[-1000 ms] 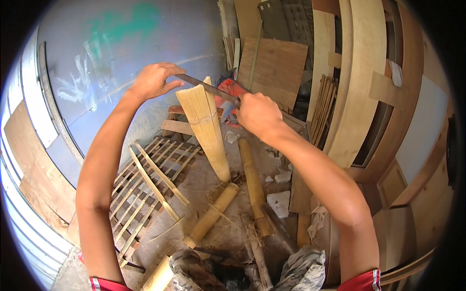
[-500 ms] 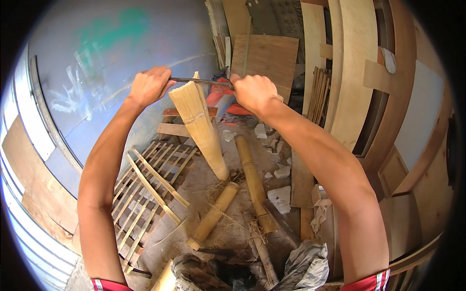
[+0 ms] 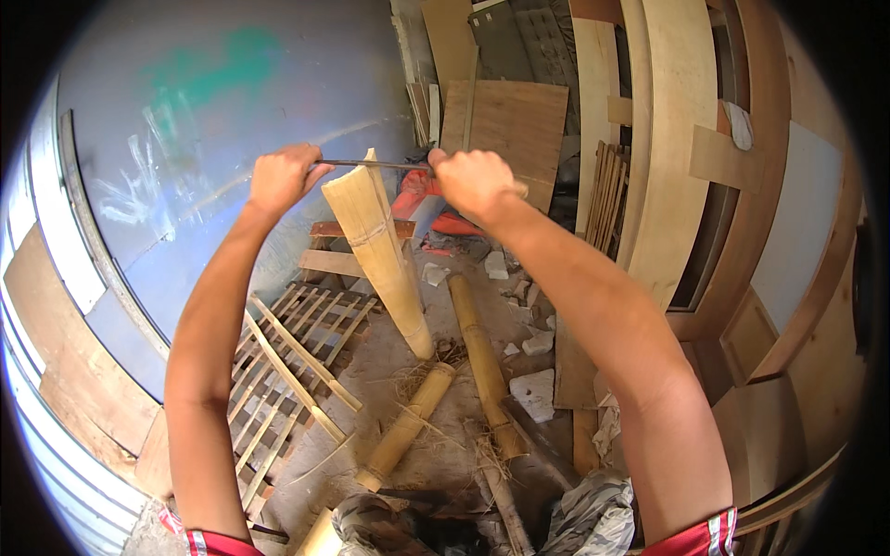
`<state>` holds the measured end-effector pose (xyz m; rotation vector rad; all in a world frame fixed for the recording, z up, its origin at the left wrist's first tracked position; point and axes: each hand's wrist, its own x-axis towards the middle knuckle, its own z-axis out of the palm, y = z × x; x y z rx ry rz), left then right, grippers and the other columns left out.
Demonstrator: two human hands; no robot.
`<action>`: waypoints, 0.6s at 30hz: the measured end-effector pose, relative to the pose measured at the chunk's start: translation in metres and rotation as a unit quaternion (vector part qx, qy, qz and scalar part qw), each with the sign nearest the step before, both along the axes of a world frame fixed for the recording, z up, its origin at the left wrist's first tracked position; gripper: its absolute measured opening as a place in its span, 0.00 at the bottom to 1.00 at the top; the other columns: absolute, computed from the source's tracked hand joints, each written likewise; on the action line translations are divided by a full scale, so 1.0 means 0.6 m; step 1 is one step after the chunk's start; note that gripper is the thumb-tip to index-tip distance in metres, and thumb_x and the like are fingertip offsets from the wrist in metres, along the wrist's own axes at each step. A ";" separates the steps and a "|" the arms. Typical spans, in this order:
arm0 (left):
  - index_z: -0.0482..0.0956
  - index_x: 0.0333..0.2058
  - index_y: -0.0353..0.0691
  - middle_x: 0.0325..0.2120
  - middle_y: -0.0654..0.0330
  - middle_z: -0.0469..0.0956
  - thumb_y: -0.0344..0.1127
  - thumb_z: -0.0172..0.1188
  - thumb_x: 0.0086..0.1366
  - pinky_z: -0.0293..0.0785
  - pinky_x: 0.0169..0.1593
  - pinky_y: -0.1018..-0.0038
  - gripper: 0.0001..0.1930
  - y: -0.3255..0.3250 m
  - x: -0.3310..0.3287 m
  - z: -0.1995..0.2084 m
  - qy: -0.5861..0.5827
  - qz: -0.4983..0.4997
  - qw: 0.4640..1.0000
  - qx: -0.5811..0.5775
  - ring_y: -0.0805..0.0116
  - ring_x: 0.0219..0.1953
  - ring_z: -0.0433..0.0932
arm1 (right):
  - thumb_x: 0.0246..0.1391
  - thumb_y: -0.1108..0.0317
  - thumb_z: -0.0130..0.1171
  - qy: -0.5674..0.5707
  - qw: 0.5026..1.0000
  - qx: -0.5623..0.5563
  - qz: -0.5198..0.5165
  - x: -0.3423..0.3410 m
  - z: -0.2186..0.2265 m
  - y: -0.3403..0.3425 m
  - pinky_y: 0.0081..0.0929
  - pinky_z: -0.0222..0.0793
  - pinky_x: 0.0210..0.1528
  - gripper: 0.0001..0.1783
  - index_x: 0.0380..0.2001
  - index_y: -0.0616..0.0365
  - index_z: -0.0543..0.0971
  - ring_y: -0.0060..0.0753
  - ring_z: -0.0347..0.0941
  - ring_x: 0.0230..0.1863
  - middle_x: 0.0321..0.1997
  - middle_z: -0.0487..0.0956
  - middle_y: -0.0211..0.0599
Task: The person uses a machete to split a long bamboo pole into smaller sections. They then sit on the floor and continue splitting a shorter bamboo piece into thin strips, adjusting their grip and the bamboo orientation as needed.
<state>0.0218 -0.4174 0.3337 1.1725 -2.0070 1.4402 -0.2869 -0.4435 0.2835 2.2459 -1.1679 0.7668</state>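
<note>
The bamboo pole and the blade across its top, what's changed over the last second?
The blade went from slanted, right end lower, to nearly level across the top of the upright bamboo pole. The right hand rose slightly and the left hand sank to match. Both hands kept their grip on the blade's ends. The pole's foot and the bamboo lengths on the ground look unmoved.

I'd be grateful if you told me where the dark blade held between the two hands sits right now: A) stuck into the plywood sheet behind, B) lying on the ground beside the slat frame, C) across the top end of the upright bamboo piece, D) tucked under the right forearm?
C: the left hand and right hand each grip an end of the blade, which crosses the top of the upright bamboo piece.
</note>
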 end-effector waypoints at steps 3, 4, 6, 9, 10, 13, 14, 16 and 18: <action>0.81 0.39 0.44 0.33 0.59 0.82 0.47 0.63 0.64 0.78 0.40 0.60 0.14 0.022 0.003 0.033 0.003 -0.005 0.998 0.055 0.55 0.37 0.81 | 0.59 0.67 0.53 -0.079 0.994 0.074 0.022 0.028 -0.031 0.017 0.45 0.80 0.44 0.12 0.43 0.58 0.80 0.54 0.83 0.41 0.36 0.84 0.53; 0.82 0.42 0.44 0.35 0.58 0.83 0.47 0.63 0.64 0.78 0.43 0.59 0.15 0.032 0.002 0.042 0.000 -0.012 0.998 0.069 0.54 0.40 0.81 | 0.59 0.67 0.52 -0.104 0.989 0.097 0.027 0.034 -0.042 0.021 0.47 0.79 0.45 0.14 0.45 0.58 0.80 0.56 0.82 0.41 0.35 0.83 0.56; 0.83 0.47 0.47 0.45 0.55 0.83 0.49 0.58 0.67 0.77 0.49 0.59 0.17 0.056 -0.006 0.053 0.010 0.000 0.994 0.110 0.53 0.46 0.81 | 0.58 0.63 0.56 -0.144 0.975 0.165 0.030 0.043 -0.056 0.036 0.46 0.78 0.49 0.15 0.41 0.63 0.82 0.57 0.81 0.44 0.36 0.83 0.58; 0.82 0.49 0.48 0.48 0.55 0.82 0.51 0.54 0.69 0.77 0.52 0.59 0.19 0.091 -0.033 0.068 0.078 0.000 0.989 0.125 0.53 0.49 0.80 | 0.55 0.62 0.59 -0.195 0.952 0.227 0.065 0.048 -0.069 0.067 0.46 0.76 0.50 0.17 0.35 0.69 0.83 0.61 0.79 0.45 0.37 0.82 0.61; 0.82 0.50 0.48 0.48 0.55 0.82 0.52 0.53 0.70 0.76 0.53 0.60 0.19 0.098 -0.051 0.076 0.111 -0.010 0.987 0.115 0.53 0.51 0.79 | 0.55 0.61 0.59 -0.198 0.949 0.235 0.069 0.047 -0.073 0.076 0.47 0.76 0.50 0.17 0.34 0.69 0.82 0.61 0.79 0.45 0.37 0.82 0.62; 0.80 0.53 0.48 0.55 0.53 0.78 0.53 0.51 0.71 0.69 0.63 0.60 0.21 0.107 -0.093 0.091 0.104 -0.062 0.992 0.026 0.54 0.61 0.72 | 0.55 0.60 0.60 -0.205 0.943 0.247 0.084 0.055 -0.085 0.096 0.47 0.76 0.50 0.18 0.33 0.69 0.82 0.63 0.79 0.44 0.36 0.81 0.64; 0.76 0.58 0.49 0.60 0.53 0.72 0.52 0.49 0.72 0.61 0.67 0.58 0.23 0.098 -0.110 0.091 0.053 -0.080 0.995 0.011 0.52 0.66 0.65 | 0.55 0.60 0.60 -0.205 0.944 0.245 0.082 0.056 -0.095 0.099 0.47 0.76 0.49 0.18 0.33 0.69 0.82 0.63 0.79 0.43 0.36 0.81 0.64; 0.68 0.65 0.50 0.68 0.51 0.62 0.52 0.46 0.74 0.49 0.73 0.55 0.26 0.095 -0.152 0.087 -0.021 -0.084 0.996 -0.039 0.49 0.72 0.54 | 0.55 0.60 0.61 -0.198 0.944 0.251 0.081 0.048 -0.101 0.116 0.48 0.76 0.49 0.18 0.33 0.70 0.82 0.63 0.79 0.43 0.36 0.81 0.64; 0.60 0.70 0.50 0.72 0.49 0.53 0.53 0.43 0.74 0.40 0.75 0.54 0.29 0.108 -0.192 0.066 -0.066 -0.058 0.991 -0.106 0.46 0.75 0.45 | 0.55 0.60 0.61 -0.186 0.942 0.269 0.076 0.028 -0.104 0.146 0.49 0.76 0.48 0.19 0.35 0.70 0.81 0.64 0.79 0.42 0.36 0.81 0.64</action>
